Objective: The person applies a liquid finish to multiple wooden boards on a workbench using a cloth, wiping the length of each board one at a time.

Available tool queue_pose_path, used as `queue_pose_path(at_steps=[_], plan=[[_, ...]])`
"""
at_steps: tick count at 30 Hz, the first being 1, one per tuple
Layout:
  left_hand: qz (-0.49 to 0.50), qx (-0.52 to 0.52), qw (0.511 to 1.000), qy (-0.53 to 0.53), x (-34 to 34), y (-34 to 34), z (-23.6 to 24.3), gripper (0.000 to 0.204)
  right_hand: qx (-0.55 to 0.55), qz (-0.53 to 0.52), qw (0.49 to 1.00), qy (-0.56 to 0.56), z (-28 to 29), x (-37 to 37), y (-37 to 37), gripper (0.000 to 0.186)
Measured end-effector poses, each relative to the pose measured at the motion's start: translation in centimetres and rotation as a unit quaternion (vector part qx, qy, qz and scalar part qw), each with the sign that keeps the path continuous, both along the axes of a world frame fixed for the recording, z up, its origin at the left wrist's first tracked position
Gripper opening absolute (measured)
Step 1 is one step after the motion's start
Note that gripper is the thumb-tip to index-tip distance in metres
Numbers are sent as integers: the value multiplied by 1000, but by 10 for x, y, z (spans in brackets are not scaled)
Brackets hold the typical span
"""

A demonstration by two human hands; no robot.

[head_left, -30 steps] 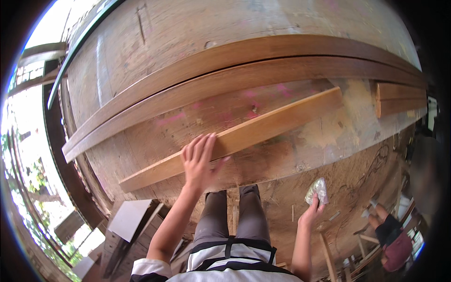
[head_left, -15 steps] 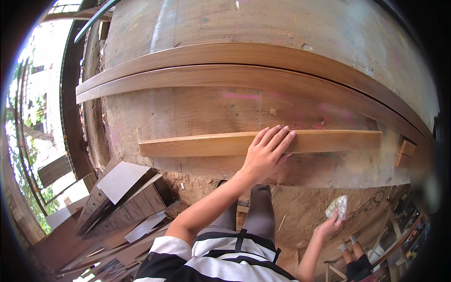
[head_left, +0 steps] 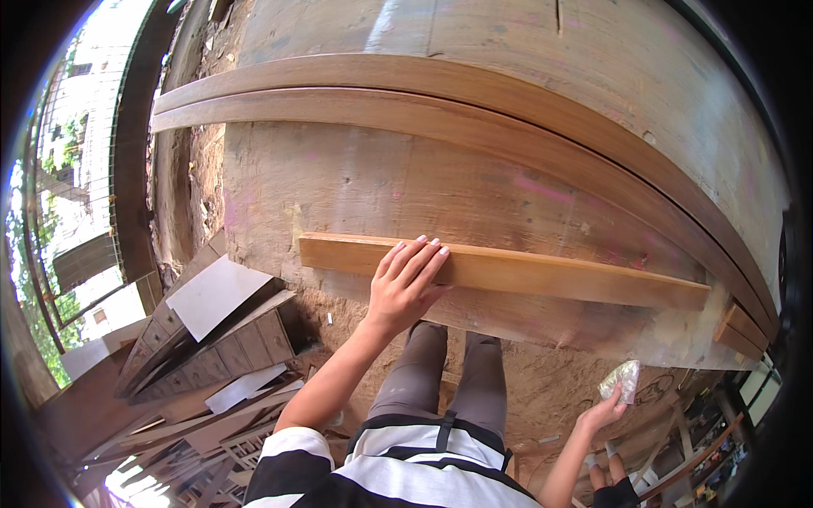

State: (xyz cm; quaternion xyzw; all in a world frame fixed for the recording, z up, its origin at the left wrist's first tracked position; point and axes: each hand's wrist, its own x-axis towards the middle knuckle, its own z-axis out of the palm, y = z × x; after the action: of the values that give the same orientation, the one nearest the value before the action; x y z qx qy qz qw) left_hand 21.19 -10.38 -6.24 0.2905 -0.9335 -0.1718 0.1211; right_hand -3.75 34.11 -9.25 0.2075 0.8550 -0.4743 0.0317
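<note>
A narrow wooden board (head_left: pixel 542 275) lies along the near side of the large worn table (head_left: pixel 339 182). My left hand (head_left: pixel 406 279) rests across it, left of the middle. Its fingers are stretched over the board's far edge, and the thumb is apart on the near side. No other thing shows under that hand. Off to the right, below the table's edge, my right hand (head_left: pixel 603 413) grips a crumpled whitish, shiny piece (head_left: pixel 622 381); its exact kind I cannot tell.
Two long brown wooden planks (head_left: pixel 406 89) lie side by side farther back. A small wood block (head_left: pixel 737 330) sits by the table's right end. Wooden drawer fronts with a pale sheet (head_left: pixel 218 296) are stacked at lower left. Another person's legs (head_left: pixel 611 470) show at lower right.
My left hand has slid leftward along the board, from about its middle. The view has turned, so the board slants down to the right. My right hand still holds the crumpled piece.
</note>
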Motion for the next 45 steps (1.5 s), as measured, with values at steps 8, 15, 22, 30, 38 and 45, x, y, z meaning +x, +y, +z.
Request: queue_pose_path(at_steps=[8,15,22,30,38,45], plan=[[19,-12,1000,-19,65,-40,5,63,77,15,997,21,13,5,-14,45],[37,-31,998,-40,112,-61,4,67,98,38,993,57,16,18,-47,45],[152,-72,986,17,152,-66,-5,63,8,401,897,187,61,91,-230,34],[223,-57,972,53,151,-43,-19,53,-57,653,737,168,84,173,-417,37],[164,94,975,115,182,-92,-9,59,33,544,835,79,68,84,-297,17],[174,146,970,92,182,-101,3,62,-3,587,803,108,78,86,-364,15]])
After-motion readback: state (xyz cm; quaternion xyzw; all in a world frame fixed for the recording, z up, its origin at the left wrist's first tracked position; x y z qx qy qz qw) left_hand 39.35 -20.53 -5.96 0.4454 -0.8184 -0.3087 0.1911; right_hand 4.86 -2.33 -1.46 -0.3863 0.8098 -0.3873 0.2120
